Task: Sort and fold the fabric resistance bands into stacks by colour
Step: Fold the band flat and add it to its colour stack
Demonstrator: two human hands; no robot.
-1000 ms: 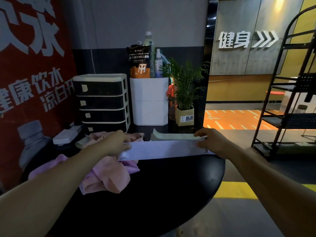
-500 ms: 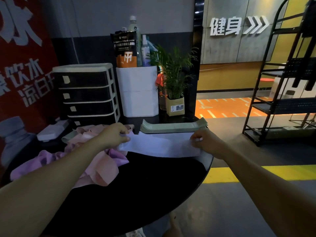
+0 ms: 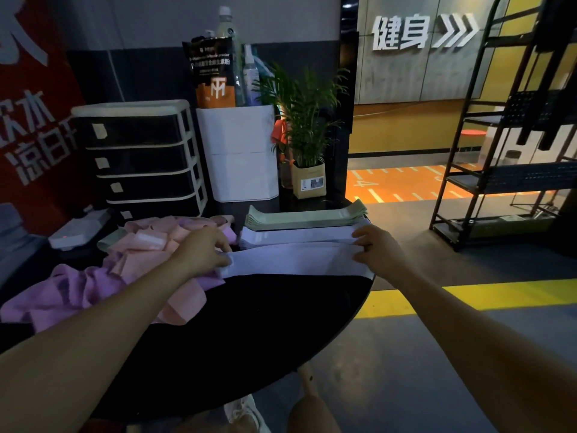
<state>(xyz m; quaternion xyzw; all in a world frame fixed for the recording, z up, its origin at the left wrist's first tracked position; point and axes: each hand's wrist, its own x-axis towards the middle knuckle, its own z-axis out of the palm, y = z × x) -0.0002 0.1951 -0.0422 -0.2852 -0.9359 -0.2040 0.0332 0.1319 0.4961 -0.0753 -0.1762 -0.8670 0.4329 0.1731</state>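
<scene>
A pale lavender band (image 3: 293, 260) lies stretched flat across the far side of the round black table (image 3: 265, 323). My left hand (image 3: 203, 251) pinches its left end and my right hand (image 3: 374, 248) pinches its right end. Just behind it sits a stack of pale lavender bands (image 3: 299, 235), and behind that a stack of light green bands (image 3: 306, 214). A loose heap of pink bands (image 3: 150, 245) and purple bands (image 3: 71, 292) covers the table's left side under my left forearm.
At the table's back stand a black drawer unit (image 3: 140, 160), a white bin (image 3: 240, 151) with a pouch and bottles on it, and a potted plant (image 3: 307, 145). A white device (image 3: 78, 228) lies far left. A black metal rack (image 3: 515, 135) stands right.
The band has been lowered toward the table in front of the lavender stack, which now shows behind it. My view has swung left and moved closer.
</scene>
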